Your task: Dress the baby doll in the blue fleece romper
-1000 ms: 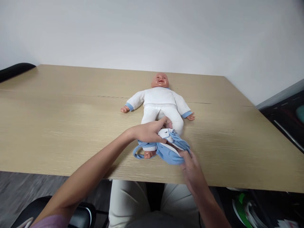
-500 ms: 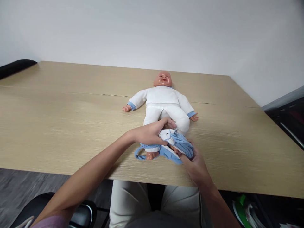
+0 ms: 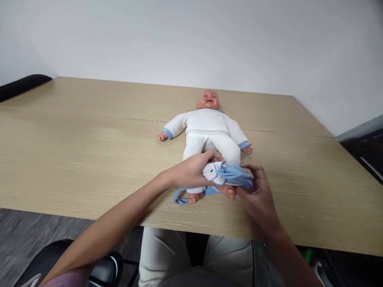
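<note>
Bunching over one shin: a blue terry-like garment (image 3: 236,175), gathered across the baby doll (image 3: 206,121) just above the bare foot (image 3: 229,193) on the person's right.
White patch: an animal face with a stitched eye (image 3: 210,171), turned up at the garment's left end.
Done: the cloth is up over that shin, the toes showing below; whether it rings the leg cannot be told.
Not yet: the cloth looks neither spread out nor fastened, and a blue loop (image 3: 180,196) lies loose beside the doll's other foot (image 3: 196,197).
Left hand (image 3: 190,170): thumb and fingers part-closed, the patch held between them; any grip on the leg beneath is hidden.
Right hand (image 3: 259,197): thumb under the bunched end, fingers curled above it, narrowed onto the cloth.
Doll: on its back on the wooden table (image 3: 104,159), feet toward the person.
</note>
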